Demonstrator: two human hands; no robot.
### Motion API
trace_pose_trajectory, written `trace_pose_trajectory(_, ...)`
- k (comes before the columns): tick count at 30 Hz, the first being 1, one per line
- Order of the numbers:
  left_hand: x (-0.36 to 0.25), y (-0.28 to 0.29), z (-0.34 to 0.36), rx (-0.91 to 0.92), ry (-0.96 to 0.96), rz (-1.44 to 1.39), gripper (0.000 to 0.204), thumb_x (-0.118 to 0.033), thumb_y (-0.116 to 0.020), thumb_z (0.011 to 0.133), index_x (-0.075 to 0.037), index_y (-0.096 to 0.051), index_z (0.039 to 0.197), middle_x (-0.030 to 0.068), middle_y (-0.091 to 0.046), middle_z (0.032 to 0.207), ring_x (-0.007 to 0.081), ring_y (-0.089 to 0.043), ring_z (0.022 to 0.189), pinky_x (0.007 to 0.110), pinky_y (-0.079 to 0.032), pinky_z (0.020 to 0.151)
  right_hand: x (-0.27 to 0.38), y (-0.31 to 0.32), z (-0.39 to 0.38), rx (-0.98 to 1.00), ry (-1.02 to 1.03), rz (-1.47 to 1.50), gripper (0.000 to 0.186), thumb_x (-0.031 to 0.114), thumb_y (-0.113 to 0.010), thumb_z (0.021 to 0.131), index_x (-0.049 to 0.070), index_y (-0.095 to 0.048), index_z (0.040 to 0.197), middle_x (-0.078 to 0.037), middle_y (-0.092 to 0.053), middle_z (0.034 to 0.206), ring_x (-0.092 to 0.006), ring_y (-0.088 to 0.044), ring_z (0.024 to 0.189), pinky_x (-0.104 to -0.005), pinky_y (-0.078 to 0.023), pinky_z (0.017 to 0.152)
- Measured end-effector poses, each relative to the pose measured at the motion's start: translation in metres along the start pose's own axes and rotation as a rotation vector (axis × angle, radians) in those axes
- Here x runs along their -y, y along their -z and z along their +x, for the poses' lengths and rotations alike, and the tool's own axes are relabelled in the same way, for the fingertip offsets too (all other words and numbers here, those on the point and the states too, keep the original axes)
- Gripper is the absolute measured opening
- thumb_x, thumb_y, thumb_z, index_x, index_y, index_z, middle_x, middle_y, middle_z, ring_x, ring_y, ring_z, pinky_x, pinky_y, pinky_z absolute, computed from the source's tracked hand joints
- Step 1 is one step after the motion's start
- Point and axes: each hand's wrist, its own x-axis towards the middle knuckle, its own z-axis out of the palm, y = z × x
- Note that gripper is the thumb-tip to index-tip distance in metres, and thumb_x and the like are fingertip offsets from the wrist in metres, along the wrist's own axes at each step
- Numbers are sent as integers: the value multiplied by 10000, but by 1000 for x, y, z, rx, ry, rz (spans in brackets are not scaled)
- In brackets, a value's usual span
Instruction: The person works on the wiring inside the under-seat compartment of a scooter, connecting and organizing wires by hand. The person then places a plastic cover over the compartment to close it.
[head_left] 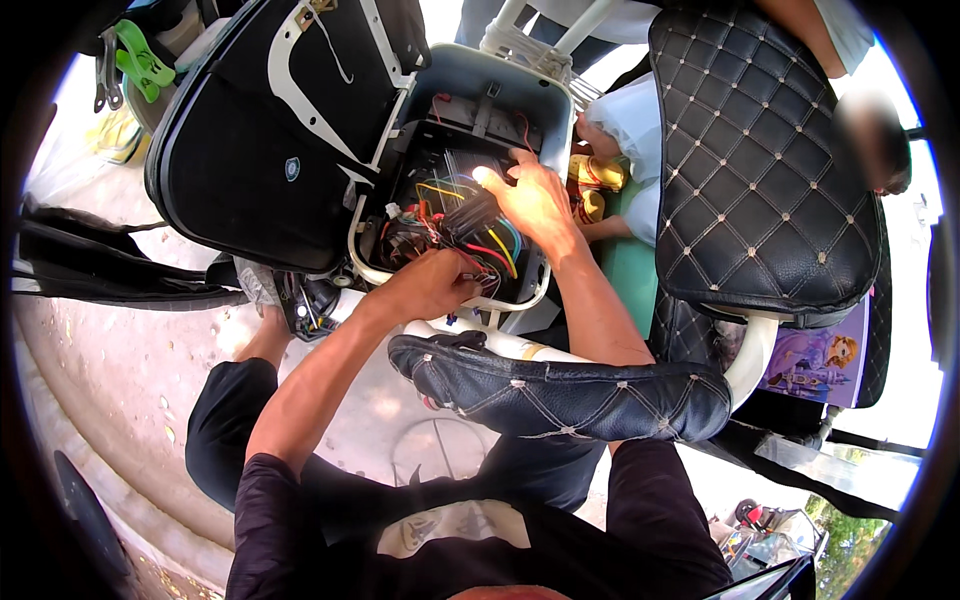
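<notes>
An open storage compartment point(357, 235) with a pale rim holds a tangle of coloured wires point(508, 258). My left hand point(438, 284) is closed at its near edge, fingers curled around thin wires beside the bundle. Over the right side of the compartment lies my right hand point(538, 200), its thumb and forefinger apart; its other fingers are partly hidden. Next to that palm sits a dark finned box point(470, 216), with yellow, red and blue wires running from its side. Small connectors point(427, 212) cluster to its left.
A black padded lid point(235, 140) leans open on the left. A quilted black backrest point(760, 170) stands at right, and a quilted padded bar point(560, 398) crosses below my right forearm. A child in yellow shoes point(598, 172) is beside the compartment. Tools point(312, 308) lie at left.
</notes>
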Motion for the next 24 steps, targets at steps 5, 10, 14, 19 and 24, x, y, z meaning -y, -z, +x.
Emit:
trace_pose_trajectory(5, -12, 26, -24, 56, 28, -35, 304, -155, -683, 957, 10, -712, 1210, 192, -726, 862, 296, -719, 817, 429, -567, 824, 23, -14, 12, 130, -103, 16, 1198, 747, -718, 836, -68, -336, 1626, -384, -536, 1498, -444, -521, 1447, -467, -400, 1216)
trace_pose_trajectory(10, 7, 13, -13, 71, -13, 111, 313, -194, -647, 968, 6, -720, 1198, 227, -752, 1016, 410, -732, 962, 471, -558, 887, 16, -30, 18, 261, -118, 116, 1311, 727, -797, 751, -103, -290, 1631, -381, -444, 1584, -439, -425, 1525, -451, -335, 1263)
trace_pose_trajectory(14, 3, 16, -17, 38, -147, 124, 276, -171, -642, 983, 8, -724, 1176, 232, -741, 983, 409, -728, 915, 485, -551, 859, 18, -23, 15, 207, 37, 333, 1106, 543, -843, 773, -95, -421, 1572, -347, -525, 1537, -420, -509, 1462, -430, -379, 1228)
trace_pose_trajectory(19, 17, -6, 16, -19, -169, 74, 280, -197, -647, 1000, 5, -725, 1178, 248, -745, 989, 437, -722, 928, 503, -545, 871, -8, -39, 33, 95, 135, 294, 835, 383, -824, 855, -66, -536, 1498, -306, -611, 1464, -381, -596, 1382, -417, -445, 1162)
trace_pose_trajectory(24, 20, -3, 25, 82, -27, 191, 303, -225, -656, 1003, -13, -739, 1202, 258, -749, 1065, 429, -722, 1014, 491, -545, 908, -21, -22, 21, 165, 87, 181, 799, 455, -703, 986, -85, -485, 1533, -322, -593, 1479, -385, -582, 1400, -430, -430, 1168)
